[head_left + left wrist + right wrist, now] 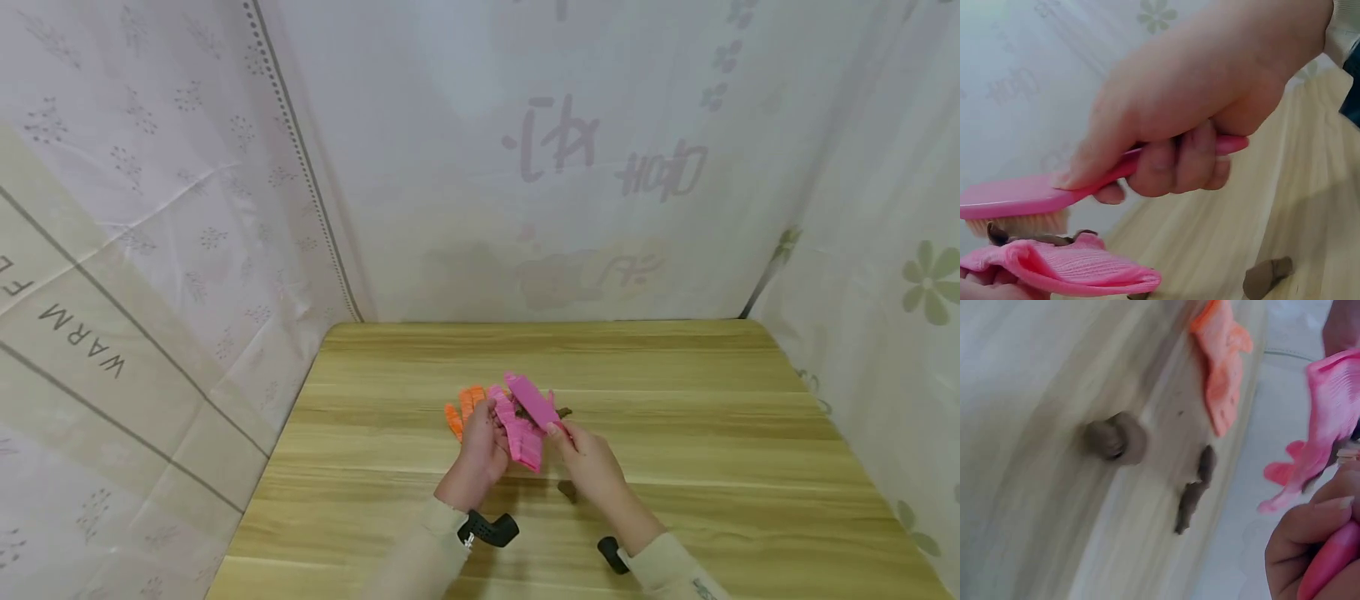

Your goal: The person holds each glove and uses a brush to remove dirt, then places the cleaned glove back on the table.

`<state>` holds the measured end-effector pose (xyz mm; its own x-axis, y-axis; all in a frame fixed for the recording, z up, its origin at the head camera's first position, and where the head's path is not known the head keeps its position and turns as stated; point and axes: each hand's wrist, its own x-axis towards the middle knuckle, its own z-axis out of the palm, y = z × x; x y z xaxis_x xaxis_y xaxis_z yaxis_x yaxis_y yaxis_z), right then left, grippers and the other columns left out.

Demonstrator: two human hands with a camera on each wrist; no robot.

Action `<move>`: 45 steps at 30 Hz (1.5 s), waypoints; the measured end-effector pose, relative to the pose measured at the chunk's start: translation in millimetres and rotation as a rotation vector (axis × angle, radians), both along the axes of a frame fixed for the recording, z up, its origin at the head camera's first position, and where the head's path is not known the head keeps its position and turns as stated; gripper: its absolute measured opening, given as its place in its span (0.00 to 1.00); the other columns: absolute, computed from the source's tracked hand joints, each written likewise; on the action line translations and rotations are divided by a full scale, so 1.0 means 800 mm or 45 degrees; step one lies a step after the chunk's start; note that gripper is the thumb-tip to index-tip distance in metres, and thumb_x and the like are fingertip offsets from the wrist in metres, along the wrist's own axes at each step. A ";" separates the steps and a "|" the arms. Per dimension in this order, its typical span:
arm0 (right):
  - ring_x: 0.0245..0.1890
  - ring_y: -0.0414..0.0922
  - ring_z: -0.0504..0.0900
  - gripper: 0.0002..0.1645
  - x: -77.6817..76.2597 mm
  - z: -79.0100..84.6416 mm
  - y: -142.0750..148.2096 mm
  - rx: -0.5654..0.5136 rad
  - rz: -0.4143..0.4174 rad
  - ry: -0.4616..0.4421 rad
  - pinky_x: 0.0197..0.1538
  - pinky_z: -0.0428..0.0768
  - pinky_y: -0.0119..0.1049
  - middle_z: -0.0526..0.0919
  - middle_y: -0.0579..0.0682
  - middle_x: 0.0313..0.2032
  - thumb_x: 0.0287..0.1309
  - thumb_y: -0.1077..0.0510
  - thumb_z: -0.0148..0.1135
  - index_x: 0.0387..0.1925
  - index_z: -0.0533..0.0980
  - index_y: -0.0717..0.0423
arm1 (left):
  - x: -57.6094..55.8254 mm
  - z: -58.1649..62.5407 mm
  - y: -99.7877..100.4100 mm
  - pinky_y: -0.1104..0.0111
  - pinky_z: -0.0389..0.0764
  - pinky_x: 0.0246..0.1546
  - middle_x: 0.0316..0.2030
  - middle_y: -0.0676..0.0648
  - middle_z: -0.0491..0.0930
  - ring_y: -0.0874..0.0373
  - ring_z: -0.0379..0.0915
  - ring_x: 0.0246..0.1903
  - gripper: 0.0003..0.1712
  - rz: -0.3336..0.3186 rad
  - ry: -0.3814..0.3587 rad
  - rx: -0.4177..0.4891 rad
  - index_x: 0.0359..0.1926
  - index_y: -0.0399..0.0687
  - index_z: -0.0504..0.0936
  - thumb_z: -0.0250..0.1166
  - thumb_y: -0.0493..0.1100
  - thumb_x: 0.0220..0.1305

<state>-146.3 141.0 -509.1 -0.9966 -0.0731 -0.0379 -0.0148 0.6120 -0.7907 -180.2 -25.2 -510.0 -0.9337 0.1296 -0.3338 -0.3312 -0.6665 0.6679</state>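
My left hand (483,450) holds a pink knitted glove (527,446) above the table, its fingers under the fabric in the left wrist view. Brown, clay-like bits (1041,239) lie on top of the glove. Curled round its handle, my right hand (1191,87) grips a pink brush (1016,192), thumb pressed along the back. The pale bristles (1022,223) face down at the glove, just over the brown bits; whether they touch cannot be told. In the right wrist view, the brush head is mostly hidden.
An orange glove (1222,372) lies on the wooden table (360,467) beyond my left hand. A brown lump (1125,437) and a longer brown piece (1191,494) also rest on the tabletop. Patterned cloth (450,167) hangs behind and at both sides.
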 end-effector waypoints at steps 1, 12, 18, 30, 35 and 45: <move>0.24 0.42 0.67 0.27 0.001 0.000 0.003 -0.006 -0.004 -0.010 0.28 0.66 0.34 0.70 0.49 0.24 0.76 0.38 0.47 0.37 0.76 0.55 | -0.001 0.001 -0.001 0.72 0.82 0.49 0.35 0.54 0.83 0.65 0.81 0.41 0.17 -0.003 0.000 -0.004 0.39 0.46 0.75 0.41 0.45 0.79; 0.20 0.40 0.63 0.27 0.000 0.013 0.000 -0.192 -0.036 -0.039 0.22 0.63 0.31 0.68 0.46 0.20 0.76 0.38 0.48 0.33 0.75 0.57 | 0.001 0.000 0.004 0.78 0.77 0.31 0.25 0.59 0.73 0.70 0.69 0.27 0.13 -0.010 0.010 -0.027 0.32 0.51 0.69 0.44 0.43 0.76; 0.25 0.41 0.69 0.25 -0.002 0.020 -0.016 -0.237 -0.010 0.014 0.28 0.69 0.33 0.70 0.48 0.25 0.76 0.41 0.49 0.42 0.78 0.58 | 0.007 0.000 0.011 0.78 0.79 0.36 0.30 0.58 0.78 0.71 0.73 0.30 0.14 -0.063 0.034 -0.027 0.40 0.48 0.75 0.43 0.44 0.77; 0.22 0.42 0.68 0.24 -0.002 0.013 -0.027 -0.085 0.034 0.023 0.28 0.68 0.35 0.69 0.47 0.22 0.76 0.39 0.47 0.32 0.74 0.52 | 0.011 0.006 0.021 0.79 0.70 0.23 0.20 0.60 0.67 0.70 0.62 0.19 0.16 -0.049 0.010 -0.068 0.36 0.50 0.74 0.42 0.45 0.76; 0.23 0.42 0.69 0.26 0.003 0.016 -0.014 0.003 0.048 -0.007 0.28 0.68 0.36 0.69 0.47 0.22 0.75 0.36 0.47 0.34 0.75 0.51 | 0.004 0.004 0.012 0.79 0.72 0.25 0.22 0.59 0.69 0.70 0.64 0.21 0.15 -0.017 0.021 -0.054 0.35 0.50 0.72 0.41 0.44 0.77; 0.20 0.41 0.62 0.28 0.005 0.011 -0.003 -0.129 0.013 -0.067 0.24 0.63 0.33 0.66 0.46 0.20 0.76 0.36 0.46 0.34 0.74 0.54 | 0.002 0.008 0.006 0.77 0.79 0.35 0.30 0.57 0.79 0.69 0.74 0.29 0.19 -0.015 0.018 -0.027 0.43 0.45 0.77 0.40 0.46 0.79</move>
<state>-142.6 138.5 -500.1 -0.9926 -0.0897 -0.0820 0.0223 0.5292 -0.8482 -178.5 -20.1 -503.5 -0.9370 0.1333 -0.3230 -0.3290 -0.6483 0.6867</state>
